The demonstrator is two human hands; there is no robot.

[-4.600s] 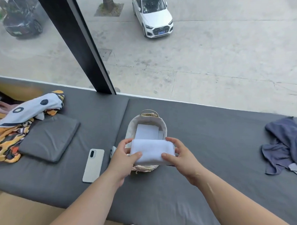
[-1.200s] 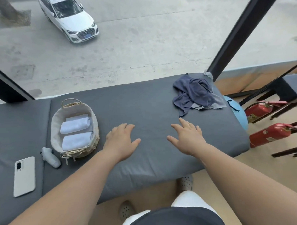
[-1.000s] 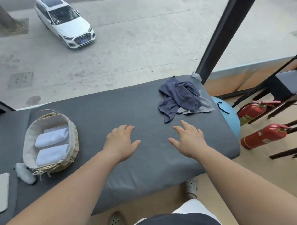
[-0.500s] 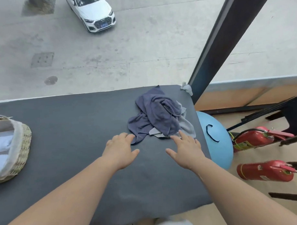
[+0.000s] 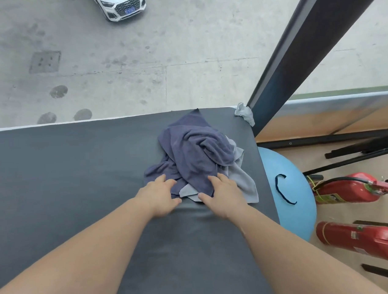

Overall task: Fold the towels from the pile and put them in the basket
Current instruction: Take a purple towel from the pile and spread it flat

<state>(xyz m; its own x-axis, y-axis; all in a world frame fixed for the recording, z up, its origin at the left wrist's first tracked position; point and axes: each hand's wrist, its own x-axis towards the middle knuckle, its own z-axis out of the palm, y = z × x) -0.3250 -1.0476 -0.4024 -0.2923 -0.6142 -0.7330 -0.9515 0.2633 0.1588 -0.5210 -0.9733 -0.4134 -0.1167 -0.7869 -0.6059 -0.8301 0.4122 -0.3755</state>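
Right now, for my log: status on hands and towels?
Left hand open, right hand open, both touching towel pile. Pile crumpled, unfolded. Basket out of view.

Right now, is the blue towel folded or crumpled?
Crumpled: the blue towel lies bunched in loose creases over a grey towel, with no flat layers or squared edges.

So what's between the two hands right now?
Head view: the near edge of the crumpled dark blue towel, over a corner of a light grey towel.
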